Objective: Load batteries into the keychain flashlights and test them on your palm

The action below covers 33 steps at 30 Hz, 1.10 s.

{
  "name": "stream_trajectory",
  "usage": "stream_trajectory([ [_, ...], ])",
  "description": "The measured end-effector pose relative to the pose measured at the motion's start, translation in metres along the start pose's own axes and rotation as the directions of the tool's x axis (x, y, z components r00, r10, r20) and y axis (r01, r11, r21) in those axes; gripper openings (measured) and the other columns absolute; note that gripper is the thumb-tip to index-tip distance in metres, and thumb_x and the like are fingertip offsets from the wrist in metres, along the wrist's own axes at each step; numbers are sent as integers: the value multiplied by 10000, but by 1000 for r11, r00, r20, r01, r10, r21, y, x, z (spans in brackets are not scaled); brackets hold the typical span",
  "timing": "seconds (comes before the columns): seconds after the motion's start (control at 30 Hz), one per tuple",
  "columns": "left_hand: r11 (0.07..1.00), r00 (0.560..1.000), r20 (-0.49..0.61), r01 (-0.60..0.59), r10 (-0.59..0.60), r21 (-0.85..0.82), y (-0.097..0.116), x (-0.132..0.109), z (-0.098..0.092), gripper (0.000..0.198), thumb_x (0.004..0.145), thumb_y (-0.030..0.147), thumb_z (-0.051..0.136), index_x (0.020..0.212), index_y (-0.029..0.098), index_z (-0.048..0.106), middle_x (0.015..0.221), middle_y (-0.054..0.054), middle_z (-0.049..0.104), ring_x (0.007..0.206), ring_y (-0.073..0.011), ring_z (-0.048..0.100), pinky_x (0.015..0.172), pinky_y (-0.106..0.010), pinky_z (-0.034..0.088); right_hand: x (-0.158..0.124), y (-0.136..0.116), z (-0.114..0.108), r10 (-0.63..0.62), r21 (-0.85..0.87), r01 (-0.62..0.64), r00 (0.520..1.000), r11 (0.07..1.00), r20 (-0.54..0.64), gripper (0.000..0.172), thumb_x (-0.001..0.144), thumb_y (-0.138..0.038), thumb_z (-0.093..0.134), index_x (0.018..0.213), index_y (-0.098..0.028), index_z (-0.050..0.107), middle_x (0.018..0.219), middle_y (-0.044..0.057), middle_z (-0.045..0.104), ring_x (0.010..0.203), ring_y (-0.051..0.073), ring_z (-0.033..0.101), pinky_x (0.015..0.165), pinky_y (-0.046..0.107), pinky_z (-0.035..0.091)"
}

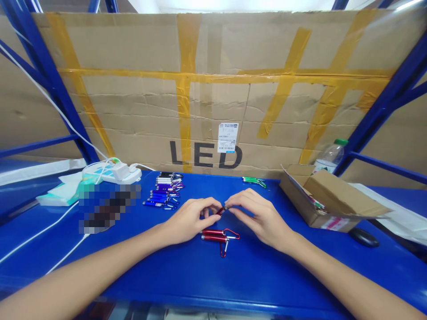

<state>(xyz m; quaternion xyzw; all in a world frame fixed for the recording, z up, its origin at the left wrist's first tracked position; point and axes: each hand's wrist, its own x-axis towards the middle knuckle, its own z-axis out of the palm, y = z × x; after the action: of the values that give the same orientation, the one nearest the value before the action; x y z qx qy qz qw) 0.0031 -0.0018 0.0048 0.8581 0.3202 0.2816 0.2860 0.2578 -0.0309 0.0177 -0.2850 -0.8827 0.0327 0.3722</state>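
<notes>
Both my hands meet over the blue table [187, 280]. My left hand [190, 220] and my right hand [258, 215] pinch the two ends of a small red keychain flashlight [221, 210] between their fingertips. Just in front of them lie two more red keychain flashlights [218, 235] with red carabiner clips. A row of blue and purple keychain flashlights [165, 191] is laid out behind my left hand. Two green flashlights [253, 181] lie at the back, beyond my right hand.
An open cardboard box [328, 200] stands at the right, with a plastic bottle [330, 156] behind it and a black mouse [364, 237] beside it. A white power strip [115, 172] with cables and tissue packs [60, 193] sit at the left. A taped cardboard wall [213, 89] marked LED closes the back.
</notes>
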Motion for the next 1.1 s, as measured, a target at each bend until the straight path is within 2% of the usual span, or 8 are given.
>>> stream_trajectory([
  [0.23, 997, 997, -58, -52, 56, 58, -2, -1, 0, 223, 1025, 353, 664, 1189, 218, 731, 1045, -34, 747, 862, -178, 627, 812, -296, 482, 0, 4, 2, 113, 106, -115, 993, 988, 22, 117, 1100, -248, 604, 1176, -237, 692, 1082, 70, 739, 999, 221, 676, 906, 367, 546],
  [0.33, 999, 997, -63, -49, 49, 4, 1, -1, -1, 220, 1024, 357, 657, 1170, 211, 733, 997, -29, 713, 845, -173, 609, 791, -291, 478, 2, 3, 2, 135, 153, -134, 991, 979, 4, 110, 1092, -262, 623, 1143, -235, 716, 1046, 63, 741, 957, 211, 690, 877, 350, 555],
  [0.47, 993, 998, -51, 14, -20, -114, 3, -1, 0, 256, 1034, 384, 630, 1176, 192, 721, 944, -20, 683, 796, -161, 572, 738, -278, 461, 4, 2, 2, 142, 206, -133, 989, 970, -30, 117, 1082, -280, 637, 1085, -229, 741, 1012, 64, 741, 923, 206, 694, 838, 343, 572],
  [0.63, 966, 998, -11, 53, -58, -251, 2, -2, 1, 309, 1059, 446, 584, 1193, 188, 686, 964, -21, 688, 831, -167, 571, 752, -275, 455, 6, 1, 1, 142, 215, -130, 989, 968, -41, 143, 1079, -289, 635, 1028, -226, 754, 992, 69, 749, 913, 209, 700, 827, 344, 588],
  [0.8, 966, 996, 34, 92, -87, -241, 5, -3, 0, 372, 1088, 510, 510, 1151, 186, 681, 898, -2, 611, 788, -160, 507, 715, -266, 428, 0, 3, 6, 170, 214, -156, 984, 964, -51, 113, 1062, -273, 658, 1165, -227, 669, 1036, 54, 751, 902, 194, 722, 847, 327, 606],
  [0.9, 969, 995, 74, 88, -73, -230, 6, -3, -2, 412, 1105, 528, 468, 1097, 180, 687, 946, -15, 639, 849, -175, 543, 772, -277, 453, -4, 2, 8, 114, 137, -109, 993, 985, -26, 187, 1076, -250, 632, 1262, -243, 611, 1083, 63, 741, 960, 207, 715, 883, 348, 598],
  [1.1, 960, 992, 95, 106, -84, -260, 8, -3, -1, 463, 1109, 549, 452, 1024, 163, 693, 1001, -43, 698, 921, -202, 603, 861, -312, 491, -5, -1, 7, -46, -48, 48, 998, 998, 37, 169, 1119, -232, 538, 1278, -241, 595, 1098, 89, 723, 957, 232, 675, 846, 376, 576],
])
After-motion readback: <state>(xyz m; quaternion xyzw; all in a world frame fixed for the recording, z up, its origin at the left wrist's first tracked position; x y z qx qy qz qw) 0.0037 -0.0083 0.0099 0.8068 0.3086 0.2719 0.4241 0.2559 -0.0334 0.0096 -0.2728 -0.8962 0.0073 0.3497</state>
